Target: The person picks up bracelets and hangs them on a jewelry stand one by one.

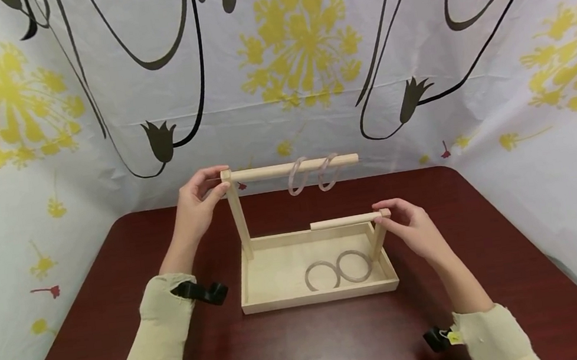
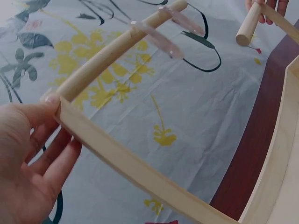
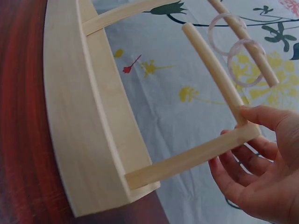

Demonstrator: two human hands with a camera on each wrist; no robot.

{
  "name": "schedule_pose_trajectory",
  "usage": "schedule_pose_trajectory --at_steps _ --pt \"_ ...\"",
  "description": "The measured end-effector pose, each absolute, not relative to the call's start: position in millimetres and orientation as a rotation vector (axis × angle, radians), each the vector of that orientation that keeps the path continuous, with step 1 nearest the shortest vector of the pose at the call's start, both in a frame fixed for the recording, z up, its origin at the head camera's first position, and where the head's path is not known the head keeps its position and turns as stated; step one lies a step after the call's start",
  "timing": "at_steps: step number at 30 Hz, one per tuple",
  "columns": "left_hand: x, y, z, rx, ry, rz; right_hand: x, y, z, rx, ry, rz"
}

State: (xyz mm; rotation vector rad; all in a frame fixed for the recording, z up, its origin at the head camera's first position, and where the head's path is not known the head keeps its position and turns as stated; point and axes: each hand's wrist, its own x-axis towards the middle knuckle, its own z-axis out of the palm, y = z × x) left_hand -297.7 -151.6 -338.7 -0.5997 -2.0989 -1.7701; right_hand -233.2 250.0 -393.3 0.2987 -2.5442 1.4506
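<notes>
A light wooden stand has a shallow tray (image 1: pixel 281 303) as its base, with a tall post (image 1: pixel 240 221) on the left and a short post (image 1: pixel 379 242) on the right. My left hand (image 1: pixel 196 201) pinches the top of the tall post, thumb in front. At the short post's top, my right hand (image 1: pixel 413 230) grips the corner where the lower rod (image 1: pixel 343 221) joins. Two pale, translucent bangles (image 1: pixel 291 182) hang on the upper rod (image 1: pixel 263 173). Two more bangles (image 1: pixel 352 251) lie side by side in the tray's right half.
The stand sits on a dark red-brown table (image 1: pixel 296 345). Behind it and at both sides hangs a white cloth (image 1: pixel 239 126) with yellow and dark flower prints. A black strap (image 1: pixel 202 291) is on the left wrist, another black strap (image 1: pixel 437 339) by the right sleeve.
</notes>
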Motion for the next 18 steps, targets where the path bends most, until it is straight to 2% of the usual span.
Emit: schedule_pose_trajectory --at_steps 9,18 --pt "-272.3 -140.6 -334.4 -0.419 -2.159 -1.440 -236.1 250.4 -400.6 0.299 -2.526 1.437" --pt "-256.4 -128.8 -342.1 -0.407 -2.132 -1.496 -237.9 254.4 -400.4 0.295 -2.536 1.386"
